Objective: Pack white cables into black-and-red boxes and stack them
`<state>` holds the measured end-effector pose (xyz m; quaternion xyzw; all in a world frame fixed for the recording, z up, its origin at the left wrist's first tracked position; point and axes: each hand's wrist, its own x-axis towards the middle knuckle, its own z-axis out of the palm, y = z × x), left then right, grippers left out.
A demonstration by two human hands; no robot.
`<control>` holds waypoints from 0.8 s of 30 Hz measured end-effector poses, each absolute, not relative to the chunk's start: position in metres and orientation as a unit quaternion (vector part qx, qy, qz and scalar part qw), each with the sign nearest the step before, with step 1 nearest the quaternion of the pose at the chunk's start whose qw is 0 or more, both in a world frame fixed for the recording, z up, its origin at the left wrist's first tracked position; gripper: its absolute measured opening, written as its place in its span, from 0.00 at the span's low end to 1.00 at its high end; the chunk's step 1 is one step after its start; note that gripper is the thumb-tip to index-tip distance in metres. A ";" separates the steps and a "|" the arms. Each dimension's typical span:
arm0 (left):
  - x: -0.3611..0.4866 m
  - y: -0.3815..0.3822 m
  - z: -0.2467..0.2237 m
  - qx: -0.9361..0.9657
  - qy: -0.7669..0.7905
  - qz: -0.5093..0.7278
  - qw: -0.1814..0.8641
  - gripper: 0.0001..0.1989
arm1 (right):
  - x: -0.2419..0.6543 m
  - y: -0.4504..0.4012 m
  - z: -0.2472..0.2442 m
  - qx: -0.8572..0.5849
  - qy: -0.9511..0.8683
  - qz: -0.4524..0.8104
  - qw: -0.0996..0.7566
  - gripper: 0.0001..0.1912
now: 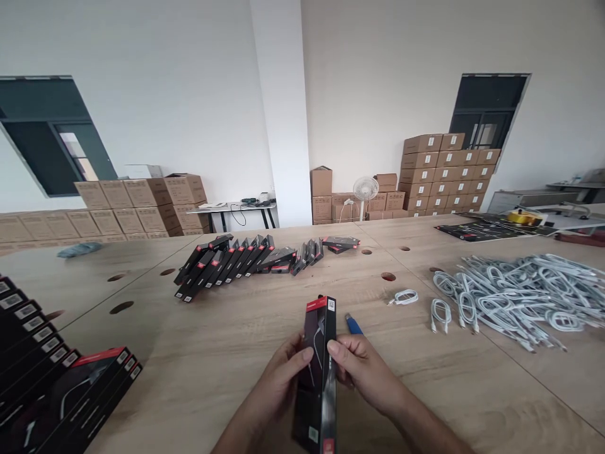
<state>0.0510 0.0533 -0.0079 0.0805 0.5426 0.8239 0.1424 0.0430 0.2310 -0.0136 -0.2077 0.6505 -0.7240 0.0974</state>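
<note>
Black card with a red top band makes up the slim retail box [312,372] between your two hands, at the centre of your near side of the tabletop [212,353]. It is held lengthwise, with the red end away from you and the front panel and one narrow side both in view. Whether its lower end touches the wood cannot be told.

Your left hand [286,372] is clamped on the left edge, thumb flat on the front panel. Your right hand [368,372] is clamped on the opposite side, thumb against the narrow face. The opposed grips appear chosen to steady the long package and stop it twisting, while most of the printed front shows.

Just beyond your right hand lies a blue object [353,325], partly hidden; its type cannot be confirmed. To the right of it, two coiled white cables, one farther off [405,297] and one nearer [441,314], lie apart from the large cable heap [524,296]. The bundles are looped, probably to limit tangling.

On your left, similar boxes [89,391] lean in an overlapping row, their coded end labels exposed; the overlap likely saves room and allows easy counting. Farther out, a second group [231,261] leans likewise, less evenly toward its right end. Dark printed sheets [486,228] lie flat at the far right, beyond the cables.
</note>
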 end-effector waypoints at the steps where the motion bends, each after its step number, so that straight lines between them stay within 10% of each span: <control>1: 0.050 0.055 -0.006 0.092 0.561 0.813 0.131 0.20 | 0.042 0.231 -0.014 -0.207 0.655 -0.723 0.079 0.34; 16: 0.059 0.054 0.010 -0.067 0.511 0.850 0.107 0.14 | 0.061 0.210 -0.004 -0.278 0.671 -0.687 -0.023 0.23; 24: 0.049 0.041 0.005 -0.027 0.438 0.882 0.170 0.12 | 0.055 0.209 -0.009 -0.152 0.579 -0.796 0.090 0.09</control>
